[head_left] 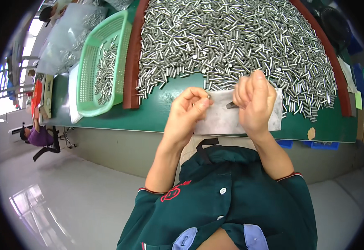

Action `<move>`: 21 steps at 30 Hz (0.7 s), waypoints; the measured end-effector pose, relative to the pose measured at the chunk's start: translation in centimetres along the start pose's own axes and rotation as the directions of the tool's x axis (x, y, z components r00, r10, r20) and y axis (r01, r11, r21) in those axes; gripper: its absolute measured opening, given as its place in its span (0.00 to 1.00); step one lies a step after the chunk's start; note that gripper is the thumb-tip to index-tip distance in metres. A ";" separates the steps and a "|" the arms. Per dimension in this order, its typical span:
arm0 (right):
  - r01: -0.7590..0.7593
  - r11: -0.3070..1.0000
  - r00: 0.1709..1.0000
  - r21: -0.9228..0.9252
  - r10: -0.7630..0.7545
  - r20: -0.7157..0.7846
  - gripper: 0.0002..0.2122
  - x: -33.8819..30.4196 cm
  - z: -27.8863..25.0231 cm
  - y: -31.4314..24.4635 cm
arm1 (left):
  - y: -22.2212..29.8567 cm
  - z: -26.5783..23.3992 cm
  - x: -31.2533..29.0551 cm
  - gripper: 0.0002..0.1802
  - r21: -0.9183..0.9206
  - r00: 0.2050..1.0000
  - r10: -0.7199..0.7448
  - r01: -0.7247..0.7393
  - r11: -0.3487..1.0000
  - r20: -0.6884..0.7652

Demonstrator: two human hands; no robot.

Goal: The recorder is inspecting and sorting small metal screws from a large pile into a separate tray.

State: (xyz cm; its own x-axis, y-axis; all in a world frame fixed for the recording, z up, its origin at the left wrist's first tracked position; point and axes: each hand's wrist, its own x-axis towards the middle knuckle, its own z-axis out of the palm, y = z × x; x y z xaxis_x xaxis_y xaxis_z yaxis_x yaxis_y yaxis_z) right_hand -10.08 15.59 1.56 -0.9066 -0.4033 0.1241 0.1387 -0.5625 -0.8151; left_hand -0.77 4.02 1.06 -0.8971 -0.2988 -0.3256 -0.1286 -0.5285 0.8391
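Observation:
My left hand (186,111) is closed in a pinch, with the shiny end of a small metal pin (209,96) showing at thumb and fingertip. Beside it, my right hand (254,102) is curled into a fist. A short dark grey piece (231,105) with a flat, slanted end sticks out of that fist toward my left hand; the rest of it is hidden. Both hands are over a smudged whitish cloth or sheet (219,121) at the table's near edge. Just beyond lies a wide heap of loose metal pins (232,37).
Dark red rails (132,62) border the heap on the green table (157,118). To the left, a light green basket (81,83) holds more pins, with clear plastic bags (67,39) behind it. Blue bins (323,145) show below the table. A person in purple (40,137) sits far left.

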 end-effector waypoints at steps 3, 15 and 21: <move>-0.014 1.000 1.000 0.016 0.014 0.000 0.18 0.1 0.1 -0.1 | 0.1 -1.3 0.4 0.07 -0.186 0.996 0.006 0.010 0.982 0.086; -0.049 0.996 0.998 0.078 0.051 -0.021 0.18 0.4 0.0 -0.2 | 2.3 -2.1 2.7 0.08 0.851 0.835 0.531 -0.170 0.496 -0.143; -0.046 0.995 0.999 0.088 0.048 -0.021 0.18 0.3 -0.1 -0.3 | 2.2 -1.7 4.2 0.07 0.986 0.771 0.626 -0.166 0.021 0.117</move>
State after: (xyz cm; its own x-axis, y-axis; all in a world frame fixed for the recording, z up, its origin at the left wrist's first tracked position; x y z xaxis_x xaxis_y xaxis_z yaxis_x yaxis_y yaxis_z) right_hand -10.40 15.69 1.81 -0.9068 -0.4152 0.0728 0.2150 -0.6042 -0.7673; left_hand -4.11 0.28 0.80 -0.8216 -0.4686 0.3247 -0.2705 0.8218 0.5014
